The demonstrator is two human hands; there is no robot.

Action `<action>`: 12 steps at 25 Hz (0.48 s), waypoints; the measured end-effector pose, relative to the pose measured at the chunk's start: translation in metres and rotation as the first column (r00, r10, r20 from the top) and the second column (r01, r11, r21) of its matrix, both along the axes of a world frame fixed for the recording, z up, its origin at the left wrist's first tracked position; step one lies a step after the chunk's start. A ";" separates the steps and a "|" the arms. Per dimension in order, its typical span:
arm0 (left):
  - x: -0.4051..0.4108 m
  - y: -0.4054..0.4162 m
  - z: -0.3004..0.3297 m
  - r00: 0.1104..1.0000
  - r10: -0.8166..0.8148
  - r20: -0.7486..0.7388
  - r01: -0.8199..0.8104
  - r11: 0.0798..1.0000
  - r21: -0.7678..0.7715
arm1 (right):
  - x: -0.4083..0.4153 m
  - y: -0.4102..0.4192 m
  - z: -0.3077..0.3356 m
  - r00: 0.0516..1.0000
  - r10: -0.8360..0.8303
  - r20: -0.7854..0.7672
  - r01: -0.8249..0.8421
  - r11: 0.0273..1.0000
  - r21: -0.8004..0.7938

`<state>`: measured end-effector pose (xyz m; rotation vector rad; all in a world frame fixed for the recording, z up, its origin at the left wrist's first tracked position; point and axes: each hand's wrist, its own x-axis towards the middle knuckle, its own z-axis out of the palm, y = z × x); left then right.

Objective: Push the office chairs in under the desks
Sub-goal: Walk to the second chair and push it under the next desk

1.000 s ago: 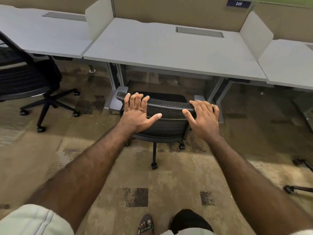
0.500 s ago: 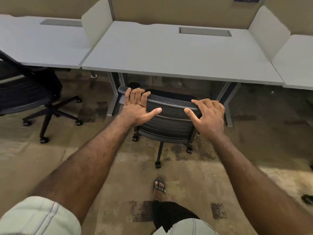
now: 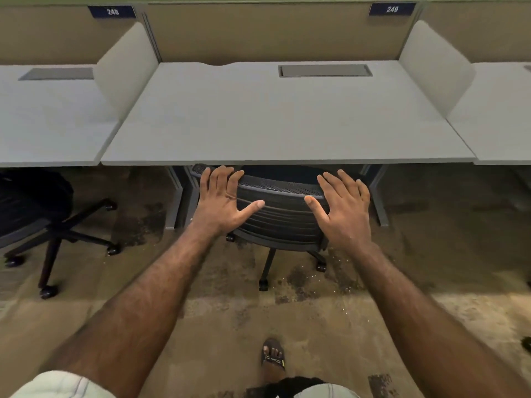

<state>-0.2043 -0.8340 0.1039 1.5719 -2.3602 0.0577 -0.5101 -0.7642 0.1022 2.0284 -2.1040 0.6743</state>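
Pushing evenly with left hand point(image 3: 222, 201) and right hand point(image 3: 343, 203), both spread flat on the chair point(image 3: 280, 208) back. Rolling straight to clear the legs. Seat already tucked beneath the desk point(image 3: 287, 122); backrest just short of its edge.

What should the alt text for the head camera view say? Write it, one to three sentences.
Both hands, left hand and right hand, press flat with straight fingers on the backrest of a black mesh office chair, its top edge at the front edge of grey desk 249. Another black office chair stands out from desk 248 at left.
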 end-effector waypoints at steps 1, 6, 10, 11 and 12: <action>-0.002 -0.008 -0.001 1.000 -0.006 -0.014 0.006 1.000 -0.016 | -0.001 -0.008 -0.002 1.000 -0.015 -0.002 0.015 1.000 -0.011; -0.007 -0.047 -0.003 0.997 -0.057 -0.047 0.052 0.994 -0.100 | -0.009 -0.044 -0.006 1.000 -0.027 0.006 0.027 0.998 -0.050; -0.011 -0.073 -0.005 0.998 -0.049 -0.029 0.046 0.994 -0.101 | -0.009 -0.061 -0.005 0.999 -0.031 0.014 0.032 0.999 -0.039; -0.011 -0.077 -0.006 0.999 -0.046 -0.021 0.044 0.994 -0.097 | -0.008 -0.064 -0.004 0.999 -0.031 0.015 0.031 0.999 -0.034; -0.011 -0.081 -0.006 0.999 -0.043 -0.020 0.041 0.995 -0.092 | -0.008 -0.067 -0.003 0.999 -0.031 0.012 0.031 0.999 -0.031</action>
